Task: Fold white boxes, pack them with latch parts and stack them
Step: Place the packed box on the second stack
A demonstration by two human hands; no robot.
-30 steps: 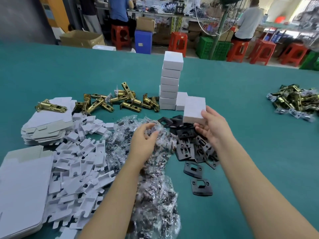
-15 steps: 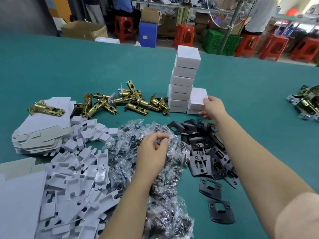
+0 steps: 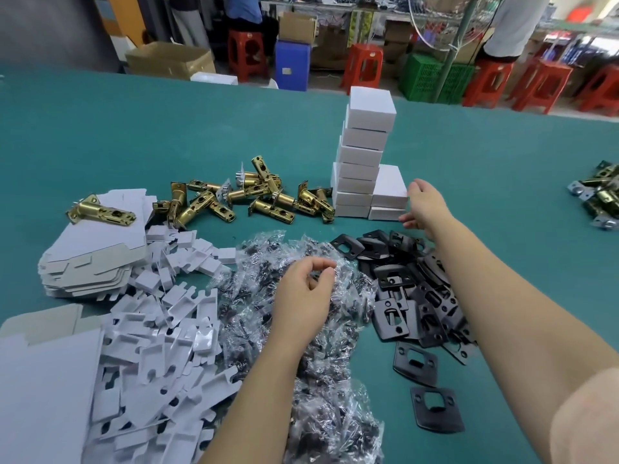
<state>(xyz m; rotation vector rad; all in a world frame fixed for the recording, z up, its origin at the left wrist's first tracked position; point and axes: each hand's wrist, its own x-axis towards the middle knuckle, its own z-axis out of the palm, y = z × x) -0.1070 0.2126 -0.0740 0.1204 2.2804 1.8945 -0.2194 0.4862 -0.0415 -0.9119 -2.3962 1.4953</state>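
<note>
A tall stack of folded white boxes (image 3: pixel 363 155) stands mid-table. Beside it on the right is a short stack, its top white box (image 3: pixel 388 187) lying flat. My right hand (image 3: pixel 423 204) is at that box's right side, fingers spread and holding nothing. My left hand (image 3: pixel 308 286) hovers over a heap of clear screw bags (image 3: pixel 301 346), fingers loosely curled around nothing. Brass latch bolts (image 3: pixel 261 199) lie left of the stacks. Black strike plates (image 3: pixel 415 296) are piled under my right forearm.
Flat white box blanks (image 3: pixel 97 256) lie at the left with one brass latch (image 3: pixel 100 212) on them. White card inserts (image 3: pixel 160 346) spread at the near left. Another latch pile (image 3: pixel 599 199) sits at the right edge of the green table (image 3: pixel 167 128). Stools and people are beyond it.
My right hand carried a white box forward, set it on the short stack beside the tall one, and has let go. The left hand stayed over the bags.
</note>
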